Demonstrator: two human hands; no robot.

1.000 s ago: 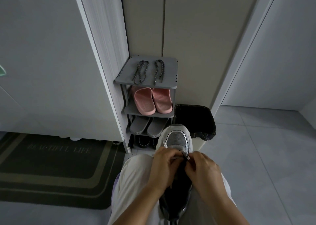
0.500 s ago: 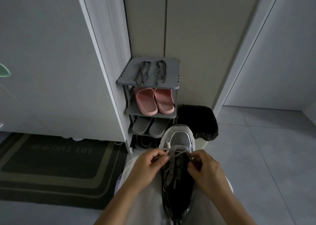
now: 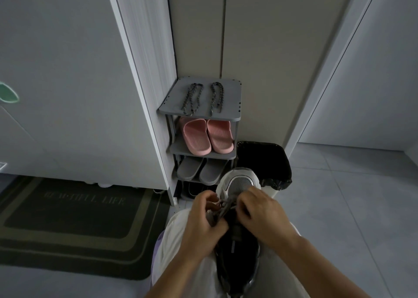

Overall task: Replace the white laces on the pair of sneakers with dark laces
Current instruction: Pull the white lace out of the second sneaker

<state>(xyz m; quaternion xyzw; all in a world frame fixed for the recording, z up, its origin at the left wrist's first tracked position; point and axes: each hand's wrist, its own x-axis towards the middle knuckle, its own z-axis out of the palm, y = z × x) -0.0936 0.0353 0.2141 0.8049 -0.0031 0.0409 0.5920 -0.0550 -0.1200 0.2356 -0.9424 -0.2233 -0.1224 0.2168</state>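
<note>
A grey and white sneaker (image 3: 240, 183) with a dark inside lies on my lap, toe pointing away from me. Its white lace (image 3: 224, 208) crosses the lower eyelets between my hands. My left hand (image 3: 204, 220) pinches the lace at the sneaker's left side. My right hand (image 3: 263, 214) has its fingers curled over the lace at the right side. Two dark twisted laces (image 3: 192, 98) (image 3: 216, 97) lie side by side on the top of the shoe rack (image 3: 228, 114). The second sneaker of the pair is not in view.
The grey rack holds pink slippers (image 3: 207, 136), grey slippers (image 3: 201, 171) and dark shoes at the bottom. A bin with a black liner (image 3: 264, 164) stands right of it. A dark doormat (image 3: 74, 218) lies on the left; grey tiled floor lies on the right.
Both hands have come closer together over the lower eyelets again, after the left hand had pulled the lace out to the left half a second ago. The sneaker has stayed on my lap.
</note>
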